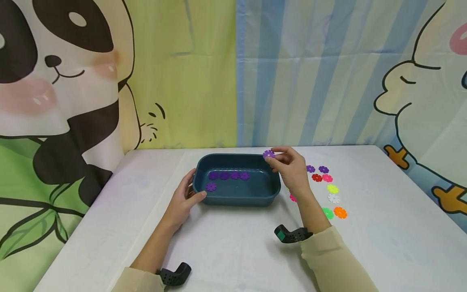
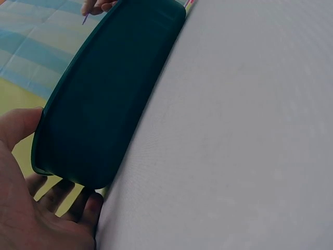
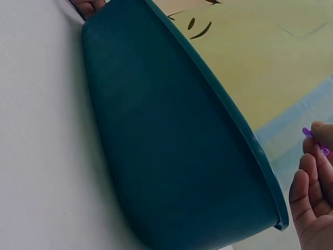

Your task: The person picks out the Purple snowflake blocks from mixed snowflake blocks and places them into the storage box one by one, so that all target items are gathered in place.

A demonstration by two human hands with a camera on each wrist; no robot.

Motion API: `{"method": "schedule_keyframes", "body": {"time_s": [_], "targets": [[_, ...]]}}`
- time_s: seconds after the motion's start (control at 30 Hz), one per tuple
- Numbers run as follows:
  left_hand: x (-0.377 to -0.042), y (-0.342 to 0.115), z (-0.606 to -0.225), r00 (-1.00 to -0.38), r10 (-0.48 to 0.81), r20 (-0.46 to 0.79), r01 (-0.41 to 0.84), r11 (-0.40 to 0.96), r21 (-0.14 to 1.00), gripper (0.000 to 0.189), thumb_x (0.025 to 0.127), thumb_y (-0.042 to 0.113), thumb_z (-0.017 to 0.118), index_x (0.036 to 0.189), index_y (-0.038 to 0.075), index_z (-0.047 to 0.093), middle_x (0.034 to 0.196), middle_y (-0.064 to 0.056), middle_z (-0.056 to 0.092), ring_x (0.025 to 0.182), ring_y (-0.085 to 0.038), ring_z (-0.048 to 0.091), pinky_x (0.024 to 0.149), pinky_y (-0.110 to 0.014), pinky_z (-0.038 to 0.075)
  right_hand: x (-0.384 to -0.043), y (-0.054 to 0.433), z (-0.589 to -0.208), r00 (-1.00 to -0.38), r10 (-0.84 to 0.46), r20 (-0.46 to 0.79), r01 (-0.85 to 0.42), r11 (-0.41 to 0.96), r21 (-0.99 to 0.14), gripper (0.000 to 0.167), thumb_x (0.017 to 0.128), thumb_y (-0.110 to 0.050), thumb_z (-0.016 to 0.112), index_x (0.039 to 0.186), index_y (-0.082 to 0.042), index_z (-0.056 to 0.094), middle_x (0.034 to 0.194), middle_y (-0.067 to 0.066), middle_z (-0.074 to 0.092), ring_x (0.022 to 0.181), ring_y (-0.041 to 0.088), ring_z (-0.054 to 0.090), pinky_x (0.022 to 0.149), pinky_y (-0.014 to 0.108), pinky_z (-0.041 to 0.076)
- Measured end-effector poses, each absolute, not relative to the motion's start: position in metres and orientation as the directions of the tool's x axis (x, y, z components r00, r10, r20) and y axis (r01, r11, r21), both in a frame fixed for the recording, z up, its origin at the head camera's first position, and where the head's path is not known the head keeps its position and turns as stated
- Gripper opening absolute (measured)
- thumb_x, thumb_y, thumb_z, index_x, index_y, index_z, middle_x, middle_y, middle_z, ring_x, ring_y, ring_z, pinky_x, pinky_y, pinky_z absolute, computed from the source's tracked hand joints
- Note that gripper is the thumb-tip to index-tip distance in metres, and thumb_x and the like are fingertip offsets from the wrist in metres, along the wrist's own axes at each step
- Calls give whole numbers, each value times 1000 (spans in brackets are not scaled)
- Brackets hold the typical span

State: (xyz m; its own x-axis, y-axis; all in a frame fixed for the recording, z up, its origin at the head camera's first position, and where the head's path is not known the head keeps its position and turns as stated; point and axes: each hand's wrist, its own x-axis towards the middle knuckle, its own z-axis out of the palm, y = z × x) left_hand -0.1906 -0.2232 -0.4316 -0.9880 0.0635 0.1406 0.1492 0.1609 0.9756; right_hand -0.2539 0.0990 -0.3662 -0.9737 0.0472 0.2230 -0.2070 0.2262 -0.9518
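A dark teal plastic basin (image 1: 237, 200) stands on the white table, with several purple snowflake discs (image 1: 224, 175) lying on its floor. My left hand (image 1: 183, 198) grips the basin's left end; in the left wrist view its thumb (image 2: 23, 125) is at the rim and the fingers bend against the end wall. Above the basin's right rear corner, my right hand (image 1: 292, 168) pinches one purple snowflake disc (image 1: 268, 154) between thumb and fingertips. The right wrist view shows that pinched disc (image 3: 308, 133) edge-on, apart from the basin's rim.
Right of the basin lie loose snowflake discs: purple (image 1: 323, 169), red (image 1: 317, 177), pink (image 1: 327, 178), yellow (image 1: 333, 189), white (image 1: 333, 198), green (image 1: 328, 213) and orange (image 1: 340, 212). My right forearm partly covers this group. Printed curtains (image 1: 204, 81) hang behind the table.
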Motion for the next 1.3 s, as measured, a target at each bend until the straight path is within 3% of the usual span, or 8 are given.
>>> {"method": "schedule_keyframes", "body": {"time_s": [0.13,0.4,0.87,1.3], "targets": [[-190,-224,-431,-988,66,139,148,164,975,81,97,15,68,165,18,24,166,-13,34,146,-35,43,102,-8,38,-253,96,-365,-973,34,228,-214,227,-950,43,92,-32,80,128,-13,69,101,7,73,81,18,68,80,20,58],[-189,-224,-431,-989,62,134,143,169,975,81,97,14,67,165,19,24,166,-14,34,146,-36,44,101,-8,39,-253,92,-367,-976,13,219,-211,219,-953,43,92,-33,80,128,-12,68,102,9,73,89,32,69,81,22,58],[-190,-223,-432,-988,63,139,147,162,976,80,97,12,67,165,19,24,167,-13,33,145,-35,45,100,-7,39,-251,83,-368,-973,-23,229,-228,228,-947,38,92,-30,80,125,-14,69,96,3,75,77,20,66,75,23,56],[-190,-223,-431,-986,71,149,159,161,974,81,97,13,67,165,18,23,167,-14,33,147,-36,43,101,-7,39,-250,75,-368,-966,-61,250,-258,228,-939,37,93,-28,79,124,-12,69,99,7,76,81,16,68,76,23,58]]}}
